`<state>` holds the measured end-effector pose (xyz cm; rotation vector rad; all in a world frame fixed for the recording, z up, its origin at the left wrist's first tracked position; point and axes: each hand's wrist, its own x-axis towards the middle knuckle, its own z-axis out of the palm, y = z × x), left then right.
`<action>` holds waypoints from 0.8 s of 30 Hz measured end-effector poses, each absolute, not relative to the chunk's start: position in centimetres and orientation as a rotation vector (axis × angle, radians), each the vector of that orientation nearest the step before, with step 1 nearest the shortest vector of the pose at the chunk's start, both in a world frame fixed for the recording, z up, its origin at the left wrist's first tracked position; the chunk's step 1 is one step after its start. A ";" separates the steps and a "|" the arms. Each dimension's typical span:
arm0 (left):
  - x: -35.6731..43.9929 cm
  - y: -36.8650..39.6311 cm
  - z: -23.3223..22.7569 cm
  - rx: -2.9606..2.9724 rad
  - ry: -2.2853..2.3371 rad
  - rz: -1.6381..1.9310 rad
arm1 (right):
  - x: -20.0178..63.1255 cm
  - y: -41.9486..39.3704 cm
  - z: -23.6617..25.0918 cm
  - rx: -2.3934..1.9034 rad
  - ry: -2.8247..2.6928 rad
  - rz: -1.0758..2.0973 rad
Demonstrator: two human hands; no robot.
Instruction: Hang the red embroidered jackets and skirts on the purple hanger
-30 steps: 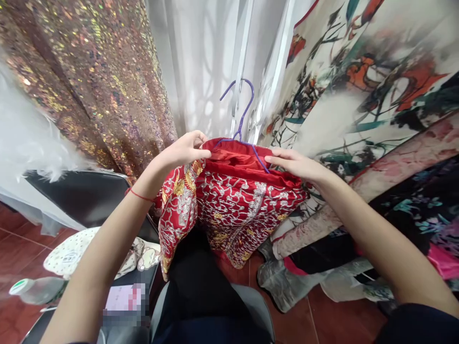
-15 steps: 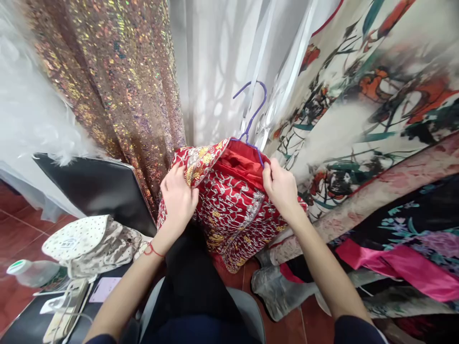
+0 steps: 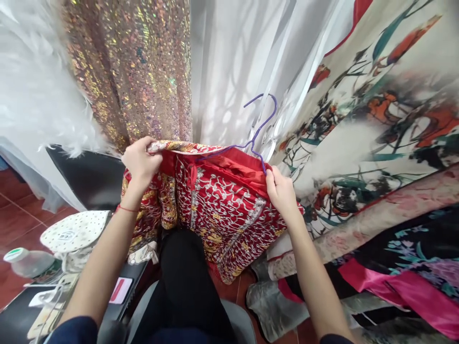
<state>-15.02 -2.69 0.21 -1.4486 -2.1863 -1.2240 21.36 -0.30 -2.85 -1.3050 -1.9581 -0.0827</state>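
The left hand [image 3: 140,161] pinches the top hem of the red embroidered garment [image 3: 218,205] left of centre. The right hand [image 3: 281,191] is clenched on the garment's far edge and the end of the purple wire hanger [image 3: 256,138] at centre frame. The cloth is stretched between them over the lap, so the garment seems midway onto the hanger; seating the left shoulder would need slack.

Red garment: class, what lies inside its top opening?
Inside the red garment, a purple hanger runs along plain red lining; its hook sticks out above. The hanger's lower part is covered by cloth.
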 end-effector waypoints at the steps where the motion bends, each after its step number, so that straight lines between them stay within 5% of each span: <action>1: -15.2 -2.2 1.4 -1.443 -2.152 -1.253 | 21.6 -0.2 -2.9 -1.288 -1.954 -0.056; 9: -17.2 2.8 4.9 -2.513 -2.125 -0.672 | 24.2 -0.5 -2.2 -1.248 -1.855 0.293; 16: -17.3 3.4 -1.1 -2.710 -1.954 -1.122 | 25.7 -0.1 -1.8 -1.090 -2.069 0.687; 24: -11.1 1.4 0.7 -2.612 -1.630 -1.003 | 24.9 -0.6 -2.2 -1.056 -2.015 0.681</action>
